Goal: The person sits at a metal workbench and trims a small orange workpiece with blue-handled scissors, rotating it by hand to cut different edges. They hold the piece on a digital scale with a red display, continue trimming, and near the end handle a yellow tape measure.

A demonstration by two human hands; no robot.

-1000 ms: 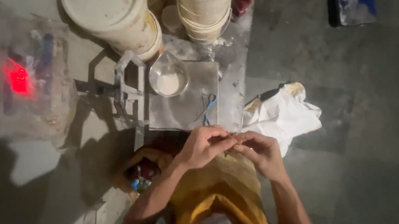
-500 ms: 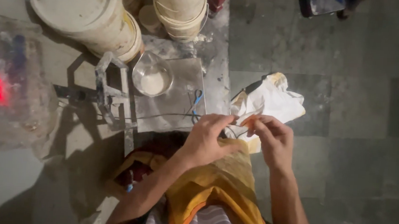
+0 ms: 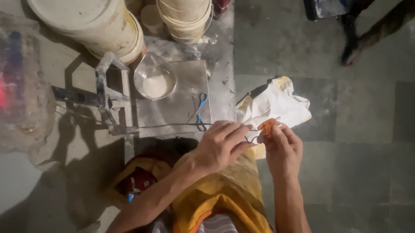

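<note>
The small orange flat piece [image 3: 267, 126], tilted up-right, sits pinched in the right hand [image 3: 283, 150] grip, the left hand [image 3: 221, 146] pinching thin dark wire [image 3: 250, 139] beside it.

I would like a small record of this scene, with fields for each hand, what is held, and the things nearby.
left hand: left hand, fingers pinched on a thin dark wire
right hand: right hand, fingertips holding a small orange piece
in front of the hands: flat metal plate with a glass bowl of white powder
on the plate: blue-handled tool
beside the right hand: crumpled white cloth
further back: stacked white buckets
lap: yellow cloth
</note>
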